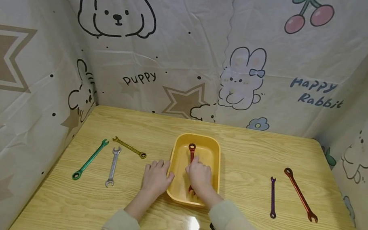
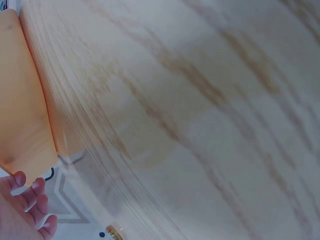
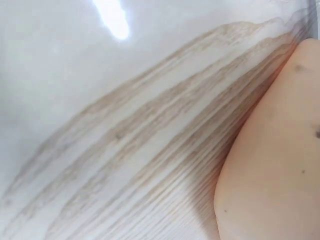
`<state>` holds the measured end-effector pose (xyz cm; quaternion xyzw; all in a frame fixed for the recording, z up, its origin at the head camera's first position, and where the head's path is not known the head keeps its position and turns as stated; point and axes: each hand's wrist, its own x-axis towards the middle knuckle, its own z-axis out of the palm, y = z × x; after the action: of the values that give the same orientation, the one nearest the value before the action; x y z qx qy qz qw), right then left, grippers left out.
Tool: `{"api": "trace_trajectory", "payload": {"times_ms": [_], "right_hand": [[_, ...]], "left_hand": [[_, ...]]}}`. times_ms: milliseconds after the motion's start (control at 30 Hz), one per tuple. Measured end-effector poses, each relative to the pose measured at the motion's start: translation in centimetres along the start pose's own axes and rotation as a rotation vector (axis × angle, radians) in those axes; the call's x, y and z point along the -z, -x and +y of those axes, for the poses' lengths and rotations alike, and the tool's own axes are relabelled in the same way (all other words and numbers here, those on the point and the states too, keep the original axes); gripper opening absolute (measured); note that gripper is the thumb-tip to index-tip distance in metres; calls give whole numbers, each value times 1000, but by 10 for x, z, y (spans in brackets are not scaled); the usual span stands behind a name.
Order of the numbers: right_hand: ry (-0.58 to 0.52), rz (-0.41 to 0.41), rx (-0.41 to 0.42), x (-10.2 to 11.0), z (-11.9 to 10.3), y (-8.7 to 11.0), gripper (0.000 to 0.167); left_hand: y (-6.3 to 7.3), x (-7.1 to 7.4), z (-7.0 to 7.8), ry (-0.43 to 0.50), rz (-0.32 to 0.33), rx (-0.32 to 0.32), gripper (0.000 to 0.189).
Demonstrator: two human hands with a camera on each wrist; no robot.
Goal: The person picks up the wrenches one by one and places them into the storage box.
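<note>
A yellow tray (image 1: 217, 170) stands on the table. Inside it is a red combination wrench (image 1: 192, 152), its ring end toward the back and its open end toward the front. My right hand (image 1: 200, 176) reaches over the right rim and holds the wrench by its middle, covering part of the shaft. At the left wall, my left hand (image 1: 156, 178) rests against the tray with its thumb at the rim. In the left wrist view its loosely bent fingers (image 2: 37, 200) show beside the tray wall (image 2: 22, 95). The right wrist view shows the tray's outside (image 3: 270, 165), with no hand visible.
Left of the tray lie a green wrench (image 1: 90, 159), a silver open-end wrench (image 1: 113, 166) and a gold wrench (image 1: 129, 147). To the right are a purple wrench (image 1: 272, 197) and a larger red-orange wrench (image 1: 300, 194). Printed cloth (image 1: 186, 58) encloses the table's back and sides.
</note>
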<state>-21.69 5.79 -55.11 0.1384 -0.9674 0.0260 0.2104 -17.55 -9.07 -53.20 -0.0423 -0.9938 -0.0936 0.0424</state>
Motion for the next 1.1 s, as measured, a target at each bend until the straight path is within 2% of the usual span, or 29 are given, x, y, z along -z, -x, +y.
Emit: {"api": "trace_trajectory", "payload": {"times_ms": [433,1100], "right_hand": [[-87,-223,-45,-2,-9,-2,20],[-133,-345,-87,-6,-26,-5,19]], "left_hand": [[1,1,1,5,7,-1,31],[1,1,0,2,10,-3,34]]}}
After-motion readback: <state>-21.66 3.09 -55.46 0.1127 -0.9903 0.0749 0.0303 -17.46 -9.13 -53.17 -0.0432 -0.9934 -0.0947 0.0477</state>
